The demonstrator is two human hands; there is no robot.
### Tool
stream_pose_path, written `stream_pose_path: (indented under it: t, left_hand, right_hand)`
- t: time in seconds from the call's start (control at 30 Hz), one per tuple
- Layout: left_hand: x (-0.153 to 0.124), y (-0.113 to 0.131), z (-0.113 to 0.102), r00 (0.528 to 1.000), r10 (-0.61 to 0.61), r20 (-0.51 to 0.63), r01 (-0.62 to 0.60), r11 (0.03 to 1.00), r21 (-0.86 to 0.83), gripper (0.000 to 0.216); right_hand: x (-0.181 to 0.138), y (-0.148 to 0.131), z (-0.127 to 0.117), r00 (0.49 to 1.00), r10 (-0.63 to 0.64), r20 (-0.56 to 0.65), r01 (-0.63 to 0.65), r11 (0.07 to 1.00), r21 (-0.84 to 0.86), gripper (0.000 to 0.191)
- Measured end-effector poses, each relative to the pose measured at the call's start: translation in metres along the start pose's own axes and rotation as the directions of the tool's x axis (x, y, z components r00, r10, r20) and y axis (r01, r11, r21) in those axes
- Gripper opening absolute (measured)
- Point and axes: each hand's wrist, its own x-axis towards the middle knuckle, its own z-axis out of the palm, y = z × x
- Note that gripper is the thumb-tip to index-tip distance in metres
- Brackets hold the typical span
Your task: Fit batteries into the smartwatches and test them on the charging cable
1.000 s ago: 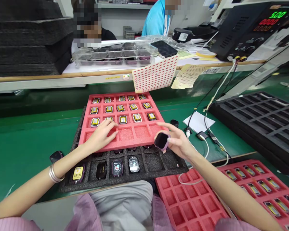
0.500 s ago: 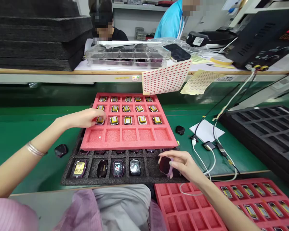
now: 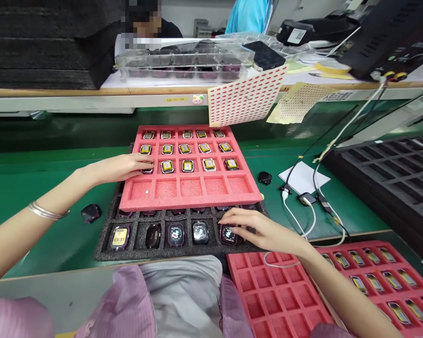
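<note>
My left hand [image 3: 129, 166] is over the left end of a pink foam tray [image 3: 190, 202]. Its fingers are closed around a watch part [image 3: 147, 168] with a silvery rim, which they partly cover. Similar parts with yellow-edged labels fill the tray's upper rows. Below, my right hand [image 3: 252, 227] bends over the rightmost occupied pocket of a black foam tray [image 3: 141, 253]. Thumb and fingers rest on a smartwatch [image 3: 228, 235] with a lit screen, lying face up there. Beside it lie more watches, one with a yellow face [image 3: 119, 238].
A second pink tray [image 3: 232, 260] is at the lower right. Black trays [image 3: 377, 164] stand at the right, near white cables [image 3: 310, 225]. Loose dark watch pieces [image 3: 90, 212] lie on the green mat. An arrow sticker sheet [image 3: 246, 98] hangs from the shelf. Two people are behind it.
My right hand has lowered the smartwatch into the black tray's pocket, and its screen now shows lit. The left hand's fingers have straightened over the same watch part. The view has shifted slightly.
</note>
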Motion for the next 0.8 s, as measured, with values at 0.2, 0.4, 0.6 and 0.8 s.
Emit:
stream_pose_path:
  t: [0.2, 0.4, 0.6, 0.8]
  left_hand:
    - [-0.008, 0.012, 0.016, 0.834, -0.363, -0.416, 0.18, 0.891, -0.416, 0.037]
    - [0.014, 0.098, 0.018, 0.8, -0.575, -0.173, 0.021, 0.314, -0.949, 0.034]
    - [0.021, 0.169, 0.037, 0.885, -0.462, 0.061, -0.008, -0.146, -0.989, 0.031]
    - [0.015, 0.187, 0.048, 0.886, -0.459, 0.065, -0.018, -0.174, -0.985, 0.031]
  right_hand:
    - [-0.007, -0.012, 0.011, 0.988, -0.063, -0.141, -0.004, 0.902, -0.432, 0.033]
    - [0.023, -0.03, 0.02, 0.871, -0.145, -0.47, 0.096, 0.987, -0.128, 0.027]
    - [0.049, -0.049, 0.048, 0.776, -0.182, -0.604, 0.078, 0.978, -0.195, 0.06]
    - [0.043, -0.052, 0.049, 0.784, -0.224, -0.579, 0.062, 0.956, -0.286, 0.037]
